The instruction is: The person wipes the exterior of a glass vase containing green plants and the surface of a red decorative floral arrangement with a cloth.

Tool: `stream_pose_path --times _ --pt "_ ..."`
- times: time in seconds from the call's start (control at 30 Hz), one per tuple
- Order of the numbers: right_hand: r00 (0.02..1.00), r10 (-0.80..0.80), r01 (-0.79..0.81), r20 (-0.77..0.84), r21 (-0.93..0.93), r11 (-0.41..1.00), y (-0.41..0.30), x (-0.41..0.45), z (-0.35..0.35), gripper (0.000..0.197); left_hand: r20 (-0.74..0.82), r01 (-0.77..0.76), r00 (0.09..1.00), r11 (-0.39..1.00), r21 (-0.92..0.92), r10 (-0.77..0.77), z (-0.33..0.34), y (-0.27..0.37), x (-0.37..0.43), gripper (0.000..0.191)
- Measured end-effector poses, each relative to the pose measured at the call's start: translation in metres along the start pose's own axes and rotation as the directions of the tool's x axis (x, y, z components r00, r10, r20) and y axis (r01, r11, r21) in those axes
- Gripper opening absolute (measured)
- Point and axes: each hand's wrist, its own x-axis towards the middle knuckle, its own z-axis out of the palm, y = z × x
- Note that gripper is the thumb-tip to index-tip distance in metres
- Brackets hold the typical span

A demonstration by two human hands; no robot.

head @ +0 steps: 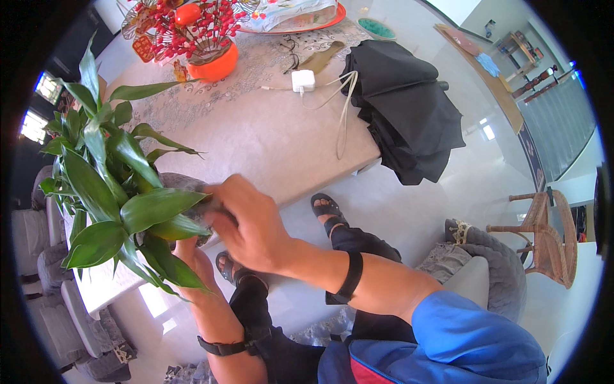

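Note:
A leafy green potted plant (110,192) stands at the left of the table, its leaves hiding most of what lies under it. My right hand (252,228) is at the right side of the plant, with thumb and fingers drawn together near a grey, blurred thing (184,182), perhaps a cloth. Whether the fingers hold it is not clear. My left hand (188,247) is under the leaves, mostly hidden by them; what it touches cannot be seen. Both wrists wear black bands.
On the table (249,139) are an orange pot (216,65) with red berries, a white charger (303,80) with cable and a folded black umbrella (403,101) overhanging the edge. A green bowl (376,29) lies beyond. A wicker chair (551,240) stands right, a padded chair (494,264) nearer.

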Motion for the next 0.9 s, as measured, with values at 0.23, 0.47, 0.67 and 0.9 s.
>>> stream_pose_path --times 0.23,0.47,0.67,0.9 --pt "0.999 0.017 -0.017 -0.035 -0.006 1.000 0.003 -0.006 0.002 0.026 -0.063 -0.021 0.998 0.999 0.036 0.023 0.003 -0.001 -0.003 0.049" --pt "0.996 0.084 -0.082 -0.044 0.047 0.996 0.015 -0.005 0.008 0.028 -0.064 -0.066 0.996 0.997 0.045 0.069 -0.004 -0.001 0.001 0.059" --pt "0.997 -0.054 0.055 -0.057 0.013 0.998 0.007 0.003 0.002 0.027 -0.135 0.063 0.989 0.998 0.013 -0.061 0.002 0.001 -0.001 0.060" --pt "0.976 -0.180 0.176 -0.124 -0.039 0.984 0.011 0.010 -0.009 0.029 -0.054 0.017 0.998 0.995 0.098 -0.012 0.025 -0.003 -0.004 0.061"
